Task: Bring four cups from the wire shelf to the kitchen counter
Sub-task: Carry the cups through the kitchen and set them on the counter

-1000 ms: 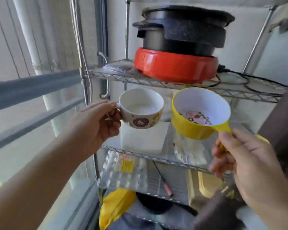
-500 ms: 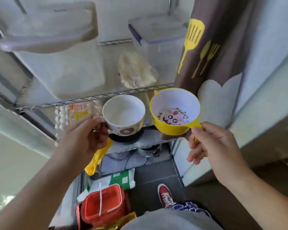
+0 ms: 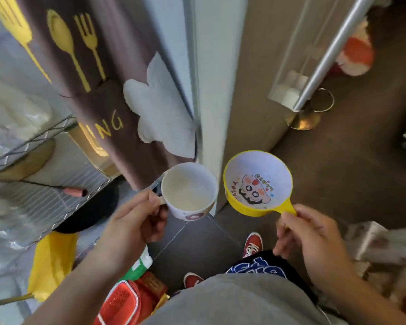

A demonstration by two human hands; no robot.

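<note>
Two cups in hand, none yet set down, as far as can be seen; bench not in view; by judgement two more remain to fetch. Item one: white ceramic mug with cartoon print (image 3: 189,191), empty, upright, carried by left hand (image 3: 136,221), fingers (image 3: 155,202) closed on its handle. Item two: yellow plastic handled cup with white cartoon-printed inside (image 3: 257,182), empty, tilted slightly, carried by right hand (image 3: 314,242), fingers closed round its yellow handle. Both held over dark tiled floor (image 3: 197,240), just beside each other; wire shelf (image 3: 33,141) at left, near.
</note>
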